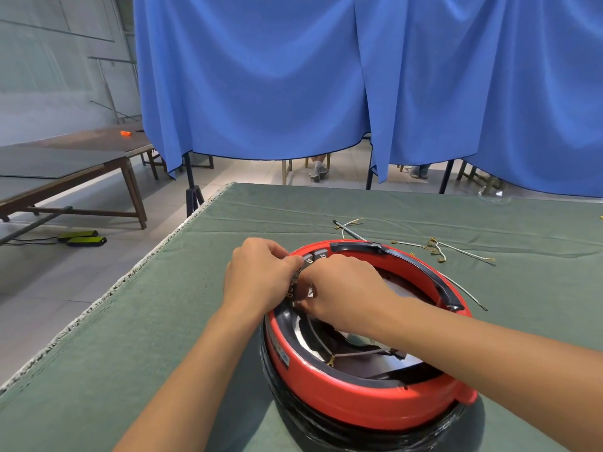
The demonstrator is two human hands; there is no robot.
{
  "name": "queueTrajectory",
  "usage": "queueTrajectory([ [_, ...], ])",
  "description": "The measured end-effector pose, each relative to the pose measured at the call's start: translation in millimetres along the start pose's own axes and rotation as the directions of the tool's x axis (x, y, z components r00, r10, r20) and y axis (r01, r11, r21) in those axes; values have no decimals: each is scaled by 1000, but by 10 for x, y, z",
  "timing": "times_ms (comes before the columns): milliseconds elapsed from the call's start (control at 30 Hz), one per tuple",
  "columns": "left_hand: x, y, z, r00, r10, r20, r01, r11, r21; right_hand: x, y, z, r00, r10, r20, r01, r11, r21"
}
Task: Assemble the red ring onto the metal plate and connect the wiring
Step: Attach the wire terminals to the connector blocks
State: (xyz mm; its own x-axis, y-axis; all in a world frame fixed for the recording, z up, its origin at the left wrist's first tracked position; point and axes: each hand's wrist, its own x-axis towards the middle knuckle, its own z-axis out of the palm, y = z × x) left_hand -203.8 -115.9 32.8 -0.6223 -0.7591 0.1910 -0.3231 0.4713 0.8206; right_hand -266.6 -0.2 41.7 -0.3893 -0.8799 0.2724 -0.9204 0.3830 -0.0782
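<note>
1. Left hand (261, 278): fingers curled, pinching small metal terminals (291, 286) at the far-left rim of the red ring (359, 402).
2. Right hand (342, 290): fingers curled down inside that rim, touching the left; grasped part hidden, cannot tell.
3. Ring: near, on green cloth (130, 337), shiny metal plate (375, 357) inside.
4. Loose wires (440, 251): far right.

Before you: a table under green cloth (163, 314). Behind it, blue curtains (261, 76) hang on black stands (192, 190). To your left, long wooden tables (65, 164) stand on a pale tiled floor (49, 278) beside a grey wall (49, 60).
</note>
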Motion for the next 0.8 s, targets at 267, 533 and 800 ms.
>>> queueTrajectory([
  [267, 28, -19, 13, 1000, 7, 6, -7, 1000, -8, -54, 58, 87, 998, -54, -15, 53, 996, -73],
  [533, 34, -30, 23, 1000, 7, -3, -7, 1000, -4, -59, 53, 125, 999, -47, -18, 46, 998, -45],
  [800, 34, -25, 28, 1000, 6, -7, -6, 1000, 8, -63, 34, 135, 1000, 9, -11, -9, 1000, 0],
])
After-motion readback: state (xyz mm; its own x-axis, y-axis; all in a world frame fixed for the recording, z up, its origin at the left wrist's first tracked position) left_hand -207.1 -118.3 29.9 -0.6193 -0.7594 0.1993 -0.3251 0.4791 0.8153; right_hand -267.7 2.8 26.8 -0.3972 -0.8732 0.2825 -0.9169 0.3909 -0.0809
